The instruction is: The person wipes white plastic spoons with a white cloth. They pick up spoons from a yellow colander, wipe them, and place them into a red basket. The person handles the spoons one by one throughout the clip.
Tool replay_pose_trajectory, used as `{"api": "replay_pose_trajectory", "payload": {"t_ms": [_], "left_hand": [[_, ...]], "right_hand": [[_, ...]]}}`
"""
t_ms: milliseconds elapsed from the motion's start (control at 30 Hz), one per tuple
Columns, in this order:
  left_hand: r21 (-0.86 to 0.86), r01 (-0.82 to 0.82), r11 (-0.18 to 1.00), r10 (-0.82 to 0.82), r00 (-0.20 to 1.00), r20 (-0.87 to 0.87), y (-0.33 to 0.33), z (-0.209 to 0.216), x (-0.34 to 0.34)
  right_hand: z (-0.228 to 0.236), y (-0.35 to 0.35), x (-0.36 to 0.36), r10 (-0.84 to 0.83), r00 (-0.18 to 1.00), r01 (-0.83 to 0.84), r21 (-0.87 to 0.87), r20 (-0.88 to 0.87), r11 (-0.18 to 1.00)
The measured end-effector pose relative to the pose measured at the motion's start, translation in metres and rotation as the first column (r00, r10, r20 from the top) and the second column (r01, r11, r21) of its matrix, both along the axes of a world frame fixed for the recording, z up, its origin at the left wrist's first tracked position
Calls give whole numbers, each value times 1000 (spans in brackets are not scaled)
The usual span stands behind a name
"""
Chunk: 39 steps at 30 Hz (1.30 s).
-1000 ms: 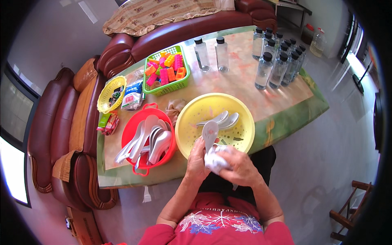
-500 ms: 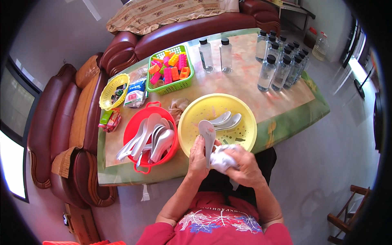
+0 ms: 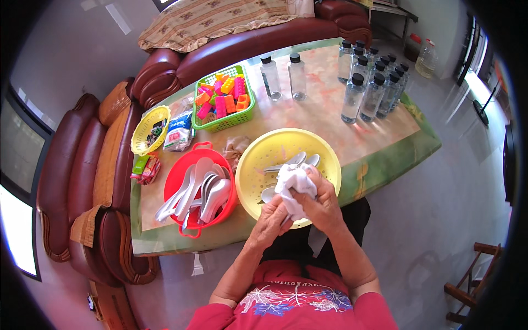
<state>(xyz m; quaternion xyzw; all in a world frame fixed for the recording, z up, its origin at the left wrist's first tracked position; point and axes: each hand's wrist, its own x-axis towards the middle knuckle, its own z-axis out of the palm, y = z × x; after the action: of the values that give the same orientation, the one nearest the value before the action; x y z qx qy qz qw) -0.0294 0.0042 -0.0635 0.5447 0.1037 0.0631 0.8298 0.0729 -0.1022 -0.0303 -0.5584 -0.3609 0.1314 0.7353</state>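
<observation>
My left hand (image 3: pixel 268 221) is closed on the handle of a large white spoon, held over the near rim of the yellow perforated basin (image 3: pixel 248 159). My right hand (image 3: pixel 325 208) presses a white cloth (image 3: pixel 296 184) around the spoon, whose bowl is covered. Several white spoons (image 3: pixel 298 158) lie inside the basin under and beyond the cloth. To the left, a red basket (image 3: pixel 172 179) with two handles is filled with white ladle-like spoons (image 3: pixel 216 197), their handles sticking out over its rim.
A crumpled brown cloth (image 3: pixel 235 149) lies between the basins. Farther back are a green basket (image 3: pixel 224 122) of toy bricks, a yellow basket (image 3: pixel 140 132), plastic packets (image 3: pixel 179 132) and black-capped bottles (image 3: pixel 352 102). Reddish sofas (image 3: pixel 242 47) border the table (image 3: pixel 379 159).
The cloth has gone from beside the spoon's handle up onto its bowl, now hiding it. Both hands have come closer together, and the view has shifted slightly.
</observation>
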Motion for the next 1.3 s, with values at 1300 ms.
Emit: {"api": "replay_pose_trajectory", "payload": {"t_ms": [1300], "left_hand": [[902, -336, 271, 293, 921, 256, -25, 10, 6]], "right_hand": [[-17, 1, -1, -332, 943, 323, -223, -4, 920]]}}
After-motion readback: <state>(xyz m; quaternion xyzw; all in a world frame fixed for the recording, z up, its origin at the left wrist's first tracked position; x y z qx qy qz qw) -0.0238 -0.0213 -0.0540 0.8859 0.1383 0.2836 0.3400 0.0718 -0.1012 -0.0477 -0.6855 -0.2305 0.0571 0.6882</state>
